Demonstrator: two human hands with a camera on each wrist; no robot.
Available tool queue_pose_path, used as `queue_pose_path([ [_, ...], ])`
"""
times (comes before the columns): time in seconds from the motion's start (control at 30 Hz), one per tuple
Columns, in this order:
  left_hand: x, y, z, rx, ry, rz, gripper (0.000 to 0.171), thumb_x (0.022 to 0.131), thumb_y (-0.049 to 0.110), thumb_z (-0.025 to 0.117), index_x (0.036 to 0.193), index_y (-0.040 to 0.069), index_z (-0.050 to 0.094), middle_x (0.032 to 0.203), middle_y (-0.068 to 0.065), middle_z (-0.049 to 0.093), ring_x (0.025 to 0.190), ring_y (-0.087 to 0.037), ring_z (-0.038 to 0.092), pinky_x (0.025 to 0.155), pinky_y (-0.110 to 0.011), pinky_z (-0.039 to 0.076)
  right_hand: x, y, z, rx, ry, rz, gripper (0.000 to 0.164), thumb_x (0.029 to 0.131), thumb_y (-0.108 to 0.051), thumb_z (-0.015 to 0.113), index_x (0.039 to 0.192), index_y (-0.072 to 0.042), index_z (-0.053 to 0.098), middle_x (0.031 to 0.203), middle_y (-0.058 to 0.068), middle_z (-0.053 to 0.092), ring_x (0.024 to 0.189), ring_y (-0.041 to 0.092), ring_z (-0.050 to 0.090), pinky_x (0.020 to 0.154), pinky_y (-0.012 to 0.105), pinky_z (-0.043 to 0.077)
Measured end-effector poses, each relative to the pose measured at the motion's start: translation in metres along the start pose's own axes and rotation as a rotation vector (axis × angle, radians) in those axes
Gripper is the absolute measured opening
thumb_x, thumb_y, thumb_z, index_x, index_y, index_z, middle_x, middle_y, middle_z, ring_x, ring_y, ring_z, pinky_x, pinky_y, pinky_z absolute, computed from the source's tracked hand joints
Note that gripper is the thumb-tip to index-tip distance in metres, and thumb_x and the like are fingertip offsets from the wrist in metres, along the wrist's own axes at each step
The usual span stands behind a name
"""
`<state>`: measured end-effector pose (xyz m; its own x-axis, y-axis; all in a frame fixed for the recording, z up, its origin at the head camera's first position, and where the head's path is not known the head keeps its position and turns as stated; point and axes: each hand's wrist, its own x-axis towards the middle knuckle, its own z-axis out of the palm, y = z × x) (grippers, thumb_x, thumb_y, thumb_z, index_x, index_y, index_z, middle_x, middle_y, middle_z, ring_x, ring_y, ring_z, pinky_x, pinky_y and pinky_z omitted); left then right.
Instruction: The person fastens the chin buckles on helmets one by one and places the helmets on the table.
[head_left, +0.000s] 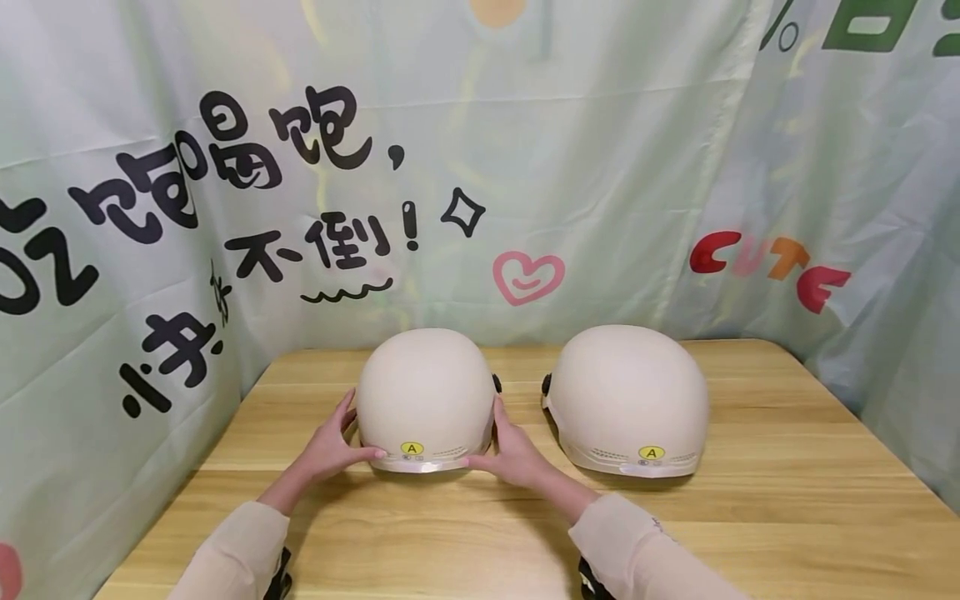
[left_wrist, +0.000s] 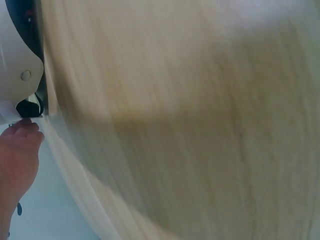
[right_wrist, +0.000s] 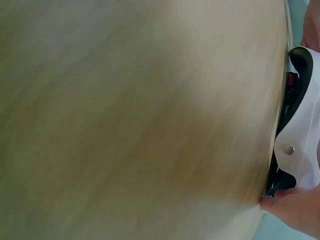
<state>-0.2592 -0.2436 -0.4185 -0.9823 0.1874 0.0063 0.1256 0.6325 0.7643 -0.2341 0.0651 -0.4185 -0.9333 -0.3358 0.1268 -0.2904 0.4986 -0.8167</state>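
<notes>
Two cream-white helmets sit dome up on the wooden table. In the head view, my left hand (head_left: 333,450) holds the left side of the left helmet (head_left: 423,383), its thumb against the lower rim. On the opposite side, my right hand (head_left: 516,454) grips the same helmet, thumb also on the rim near the yellow "A" sticker (head_left: 412,448). The other helmet (head_left: 626,392) stands just right of my right hand, untouched. Both wrist views show the held helmet's edge with a round rivet (right_wrist: 289,149) and dark lining, low at the tabletop. Fingertips behind the helmet are hidden.
The wooden table (head_left: 465,542) has rounded far corners. Behind and beside it hangs a pale green printed curtain (head_left: 600,167) with black lettering, a pink heart and the word "CUTE". Black straps (head_left: 279,575) show at my sleeves.
</notes>
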Motion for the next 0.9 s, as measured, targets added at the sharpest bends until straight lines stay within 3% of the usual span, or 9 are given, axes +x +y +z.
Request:
queue_pose_path([
  [0.17, -0.001, -0.001, -0.002, -0.004, 0.002, 0.007, 0.12, 0.066, 0.034, 0.083, 0.149, 0.004, 0.001, 0.147, -0.033, 0.022, 0.135, -0.045, 0.027, 0.108, -0.052, 0.028, 0.001, 0.0, 0.007, 0.006, 0.039, -0.027, 0.115, 0.073, -0.029, 0.079, 0.145, 0.008, -0.002, 0.144, 0.033, 0.029, 0.131, 0.044, 0.035, 0.107, 0.053, 0.032],
  [0.43, -0.002, -0.003, -0.004, 0.001, 0.015, 0.044, 0.119, 0.065, 0.031, 0.084, 0.148, 0.001, 0.005, 0.138, -0.033, 0.039, 0.129, -0.044, 0.038, 0.105, -0.05, 0.034, 0.003, 0.002, 0.012, -0.036, 0.102, -0.039, 0.118, 0.067, -0.025, 0.083, 0.146, 0.006, 0.001, 0.139, 0.035, 0.036, 0.126, 0.045, 0.041, 0.103, 0.053, 0.036],
  [0.67, -0.005, 0.001, -0.003, 0.036, 0.021, 0.039, 0.115, 0.065, 0.031, 0.084, 0.148, -0.001, 0.01, 0.129, -0.034, 0.047, 0.121, -0.043, 0.048, 0.1, -0.048, 0.041, 0.002, 0.0, 0.013, -0.064, 0.143, -0.057, 0.118, 0.066, -0.027, 0.083, 0.146, 0.006, 0.004, 0.136, 0.033, 0.041, 0.123, 0.043, 0.045, 0.101, 0.05, 0.039],
  [0.9, -0.008, 0.003, 0.001, -0.04, 0.043, 0.048, 0.106, 0.067, 0.023, 0.083, 0.146, -0.003, 0.017, 0.115, -0.026, 0.059, 0.109, -0.036, 0.058, 0.094, -0.045, 0.047, 0.007, 0.001, 0.011, -0.06, 0.122, -0.01, 0.115, 0.064, -0.019, 0.083, 0.145, 0.01, 0.007, 0.123, 0.028, 0.057, 0.116, 0.034, 0.055, 0.098, 0.045, 0.044],
])
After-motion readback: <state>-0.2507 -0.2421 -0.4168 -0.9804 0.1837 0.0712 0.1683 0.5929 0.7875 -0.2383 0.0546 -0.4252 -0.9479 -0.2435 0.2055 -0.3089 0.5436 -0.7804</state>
